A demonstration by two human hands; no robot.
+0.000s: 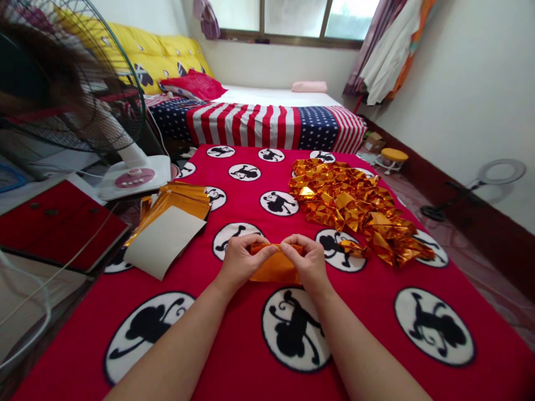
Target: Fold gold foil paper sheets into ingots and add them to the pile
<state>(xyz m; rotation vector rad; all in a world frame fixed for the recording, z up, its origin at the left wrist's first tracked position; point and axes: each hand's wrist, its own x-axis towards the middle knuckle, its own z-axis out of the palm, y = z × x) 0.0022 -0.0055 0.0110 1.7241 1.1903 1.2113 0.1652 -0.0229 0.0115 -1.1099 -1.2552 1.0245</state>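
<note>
A sheet of orange-gold foil paper (276, 270) lies in front of me on the red cloth, its far edge turned over. My left hand (246, 256) pinches that edge between thumb and fingers. From the other side my right hand (307, 256) pinches the same edge, the two thumb tips close together. Left of my hands rests a stack of gold foil sheets (184, 197), with a pale sheet (165, 242) on top. On the right spreads a heap of folded shiny gold foil pieces (346, 195); a single folded piece (353, 248) lies at its near side.
The red cloth with monkey prints (368, 356) covers the surface. A fan (137, 175) stands at the left beside a dark red board (58, 223). Behind is a bed with a striped, starred cover (251, 122). A yellow stool (394, 156) and a ring light (501, 171) stand right.
</note>
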